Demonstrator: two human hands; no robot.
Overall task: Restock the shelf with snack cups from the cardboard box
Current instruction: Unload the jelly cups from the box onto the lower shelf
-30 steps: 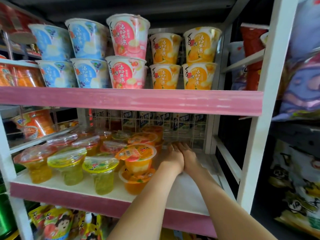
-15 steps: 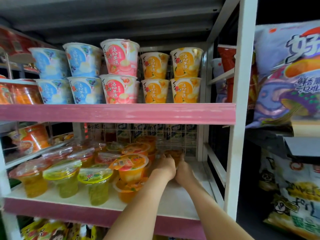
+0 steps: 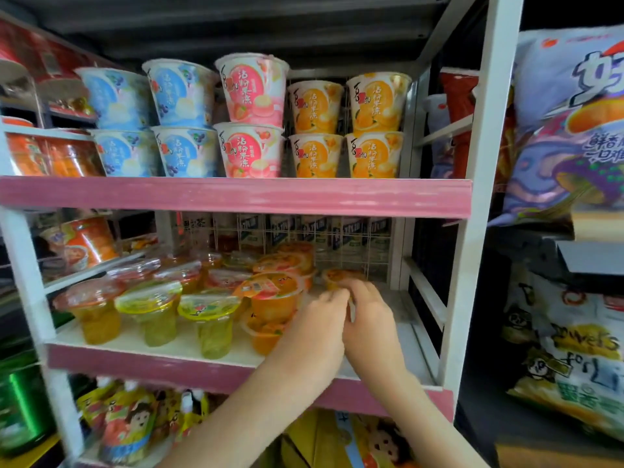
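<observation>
We find both hands drawn back from the rear of the middle shelf [image 3: 236,361], leaving an orange snack cup [image 3: 339,276] standing near the wire back at their 12 o'clock; the left hand [image 3: 322,314] and right hand [image 3: 369,319] now hover with loosely curled fingers [image 3: 337,293], whether touching it we cannot tell.

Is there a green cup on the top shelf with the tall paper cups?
No. The tall cups on the top shelf are blue, pink and orange only.
</observation>
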